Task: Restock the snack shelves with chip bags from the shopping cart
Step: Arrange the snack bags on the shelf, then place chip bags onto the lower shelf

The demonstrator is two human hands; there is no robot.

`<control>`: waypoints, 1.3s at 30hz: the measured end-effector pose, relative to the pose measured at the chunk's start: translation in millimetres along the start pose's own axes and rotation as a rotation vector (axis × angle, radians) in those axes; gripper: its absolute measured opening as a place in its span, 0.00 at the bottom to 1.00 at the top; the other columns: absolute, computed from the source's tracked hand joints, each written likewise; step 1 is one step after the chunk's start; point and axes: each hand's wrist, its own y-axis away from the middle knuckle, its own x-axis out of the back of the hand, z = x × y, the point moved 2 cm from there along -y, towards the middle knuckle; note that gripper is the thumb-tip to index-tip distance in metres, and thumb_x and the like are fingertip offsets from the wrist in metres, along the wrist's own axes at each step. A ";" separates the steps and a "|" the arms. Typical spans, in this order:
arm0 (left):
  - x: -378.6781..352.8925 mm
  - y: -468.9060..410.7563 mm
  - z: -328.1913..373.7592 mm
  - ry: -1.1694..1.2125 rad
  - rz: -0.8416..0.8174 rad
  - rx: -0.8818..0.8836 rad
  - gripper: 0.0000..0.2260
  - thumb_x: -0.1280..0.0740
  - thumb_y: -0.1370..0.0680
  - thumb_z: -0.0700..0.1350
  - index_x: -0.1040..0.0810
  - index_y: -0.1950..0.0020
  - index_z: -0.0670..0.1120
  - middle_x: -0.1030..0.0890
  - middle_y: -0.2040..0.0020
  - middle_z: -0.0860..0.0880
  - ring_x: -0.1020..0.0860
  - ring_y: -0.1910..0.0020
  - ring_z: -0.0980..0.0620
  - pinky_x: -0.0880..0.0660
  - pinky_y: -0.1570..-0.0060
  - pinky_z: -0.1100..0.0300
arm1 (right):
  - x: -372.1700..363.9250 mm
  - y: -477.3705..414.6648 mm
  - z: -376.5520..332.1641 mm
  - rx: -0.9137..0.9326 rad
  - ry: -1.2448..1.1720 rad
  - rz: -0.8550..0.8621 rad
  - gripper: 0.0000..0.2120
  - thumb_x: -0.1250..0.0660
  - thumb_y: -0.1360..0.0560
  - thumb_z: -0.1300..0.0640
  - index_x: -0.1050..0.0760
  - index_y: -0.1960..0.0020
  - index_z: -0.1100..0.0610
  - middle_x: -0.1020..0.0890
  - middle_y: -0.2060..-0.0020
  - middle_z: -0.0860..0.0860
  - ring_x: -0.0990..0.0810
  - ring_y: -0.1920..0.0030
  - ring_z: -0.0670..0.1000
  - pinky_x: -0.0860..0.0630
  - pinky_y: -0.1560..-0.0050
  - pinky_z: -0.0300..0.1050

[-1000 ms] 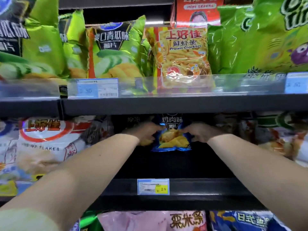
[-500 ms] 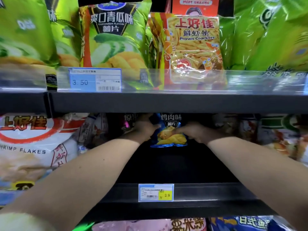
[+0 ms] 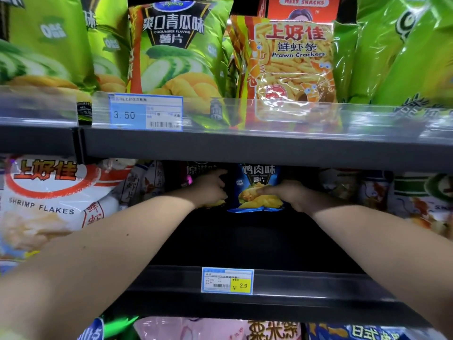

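Both arms are reaching deep into the middle shelf (image 3: 245, 244). The blue bag (image 3: 257, 185) is standing upright at the back of it, its top showing just under the upper shelf's edge. The right hand (image 3: 291, 196) is gripping the bag's right side, with its fingers (image 3: 263, 191) lying curled across the front. The left hand (image 3: 210, 190) is touching a dark bag (image 3: 199, 170) just left of the blue one. Its fingers are looking curled, but in the shadow I cannot tell whether they are holding anything. A price tag (image 3: 227, 280) is sitting on the shelf's front rail. A shrimp flakes bag (image 3: 49, 197) is leaning at the left. Above, a cucumber bag (image 3: 171, 50) and prawn crackers (image 3: 294, 62) are standing side by side.
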 end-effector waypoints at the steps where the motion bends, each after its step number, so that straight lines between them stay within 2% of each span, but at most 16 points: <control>1: -2.3 1.5 0.7 0.011 0.031 -0.014 0.33 0.27 0.28 0.35 0.34 0.25 0.44 0.22 0.40 0.41 0.22 0.43 0.45 0.26 0.42 0.59 | 3.0 -3.4 2.6 0.001 0.006 0.031 0.32 0.18 0.39 0.53 0.23 0.40 0.63 0.19 0.45 0.55 0.19 0.47 0.54 0.22 0.46 0.45; 4: -10.1 10.1 6.2 0.122 0.107 -0.104 0.28 0.29 0.28 0.32 0.29 0.29 0.43 0.22 0.40 0.40 0.24 0.48 0.50 0.28 0.48 0.63 | -1.2 -5.1 4.9 0.047 0.013 0.035 0.30 0.20 0.35 0.54 0.25 0.37 0.63 0.20 0.42 0.55 0.20 0.44 0.55 0.23 0.41 0.49; 6: -10.9 15.8 9.7 0.080 0.155 -0.211 0.26 0.29 0.28 0.34 0.27 0.30 0.45 0.22 0.37 0.43 0.23 0.45 0.50 0.28 0.46 0.63 | -13.2 -1.3 4.4 0.115 0.013 -0.021 0.26 0.23 0.31 0.57 0.26 0.36 0.62 0.20 0.41 0.55 0.20 0.43 0.55 0.24 0.38 0.52; 9: -6.6 26.7 16.1 -0.303 0.129 -0.410 0.26 0.33 0.25 0.38 0.29 0.27 0.51 0.28 0.29 0.47 0.28 0.33 0.48 0.32 0.36 0.63 | -25.4 5.4 -0.2 0.200 0.004 -0.068 0.23 0.25 0.28 0.58 0.27 0.36 0.60 0.21 0.40 0.53 0.21 0.42 0.54 0.26 0.38 0.48; 12: -8.5 32.9 17.4 -0.745 0.027 -0.472 0.30 0.36 0.23 0.41 0.40 0.22 0.55 0.43 0.21 0.49 0.45 0.23 0.46 0.42 0.26 0.52 | -17.8 15.8 -9.8 0.228 0.124 -0.077 0.21 0.26 0.27 0.57 0.28 0.37 0.55 0.22 0.40 0.50 0.24 0.45 0.50 0.27 0.44 0.41; 14: -10.0 34.1 16.6 -0.883 -0.040 -0.429 0.33 0.37 0.22 0.43 0.46 0.20 0.57 0.51 0.19 0.50 0.54 0.21 0.47 0.47 0.25 0.47 | -6.0 21.7 -13.1 0.220 0.327 -0.144 0.30 0.26 0.28 0.53 0.34 0.30 0.53 0.27 0.35 0.48 0.28 0.38 0.49 0.31 0.41 0.39; 16: -9.6 37.3 19.9 -0.916 -0.087 -0.396 0.33 0.36 0.22 0.45 0.48 0.20 0.57 0.53 0.19 0.50 0.56 0.21 0.48 0.48 0.26 0.46 | 7.5 26.3 -13.1 0.242 0.564 -0.208 0.44 0.25 0.29 0.50 0.47 0.22 0.55 0.38 0.26 0.51 0.37 0.27 0.51 0.39 0.31 0.39; 18: -5.6 43.6 30.3 -0.916 -0.082 -0.384 0.32 0.36 0.22 0.46 0.46 0.20 0.56 0.50 0.20 0.50 0.54 0.21 0.47 0.47 0.26 0.46 | 18.6 33.5 -11.5 0.314 0.715 -0.216 0.50 0.24 0.30 0.51 0.55 0.21 0.56 0.44 0.23 0.52 0.44 0.24 0.53 0.45 0.28 0.40; 20: -2.5 51.8 44.3 -0.898 -0.043 -0.379 0.30 0.36 0.22 0.47 0.43 0.21 0.56 0.43 0.21 0.49 0.48 0.23 0.46 0.44 0.27 0.46 | 25.1 44.4 -9.3 0.398 0.757 -0.151 0.52 0.23 0.32 0.51 0.55 0.21 0.53 0.42 0.23 0.54 0.41 0.24 0.55 0.41 0.26 0.45; 23: -3.6 69.1 69.7 -0.834 0.012 -0.355 0.27 0.36 0.22 0.50 0.38 0.24 0.56 0.36 0.26 0.50 0.41 0.27 0.45 0.39 0.30 0.49 | 31.7 66.8 -11.5 0.496 0.778 -0.035 0.43 0.25 0.32 0.51 0.44 0.23 0.49 0.31 0.28 0.55 0.32 0.29 0.57 0.32 0.32 0.48; 26: -14.1 90.2 92.2 -0.781 0.048 -0.299 0.24 0.36 0.24 0.51 0.33 0.27 0.56 0.32 0.30 0.50 0.37 0.31 0.44 0.38 0.33 0.49 | 36.2 87.5 -11.8 0.534 0.882 -0.022 0.35 0.28 0.29 0.51 0.38 0.25 0.51 0.31 0.30 0.56 0.33 0.30 0.59 0.32 0.33 0.48; 29: -35.3 112.7 110.0 -0.763 0.105 -0.223 0.21 0.37 0.24 0.50 0.29 0.30 0.52 0.30 0.32 0.49 0.35 0.32 0.44 0.36 0.35 0.50 | 47.2 111.2 -5.7 0.585 0.964 0.021 0.26 0.32 0.26 0.51 0.33 0.29 0.50 0.31 0.34 0.55 0.34 0.34 0.59 0.30 0.37 0.47; 32: -51.4 136.3 133.9 -0.730 0.121 -0.142 0.16 0.39 0.22 0.50 0.26 0.35 0.49 0.24 0.37 0.45 0.28 0.38 0.41 0.32 0.45 0.51 | 63.6 142.8 0.0 0.602 0.983 0.080 0.22 0.33 0.26 0.50 0.30 0.33 0.50 0.27 0.38 0.55 0.29 0.38 0.59 0.28 0.40 0.50; 34: -59.1 151.1 149.7 -0.746 0.162 -0.144 0.18 0.39 0.22 0.52 0.28 0.33 0.50 0.24 0.38 0.45 0.28 0.38 0.40 0.33 0.43 0.49 | 75.5 165.4 4.8 0.583 0.993 0.112 0.21 0.34 0.25 0.49 0.29 0.34 0.52 0.24 0.41 0.55 0.26 0.40 0.60 0.26 0.42 0.52; 37: -73.2 170.8 169.4 -0.681 0.213 -0.210 0.18 0.39 0.22 0.53 0.28 0.32 0.52 0.26 0.36 0.47 0.30 0.36 0.43 0.35 0.40 0.47 | 93.0 201.9 17.0 0.658 1.004 0.197 0.19 0.34 0.25 0.50 0.28 0.36 0.53 0.26 0.42 0.54 0.30 0.39 0.58 0.28 0.41 0.53; 39: -83.8 184.9 182.4 -0.662 0.221 -0.264 0.17 0.38 0.22 0.52 0.27 0.33 0.52 0.26 0.38 0.48 0.31 0.37 0.43 0.35 0.41 0.47 | 103.7 225.9 28.3 0.682 1.025 0.234 0.18 0.34 0.25 0.52 0.28 0.37 0.54 0.27 0.43 0.54 0.30 0.40 0.57 0.28 0.44 0.53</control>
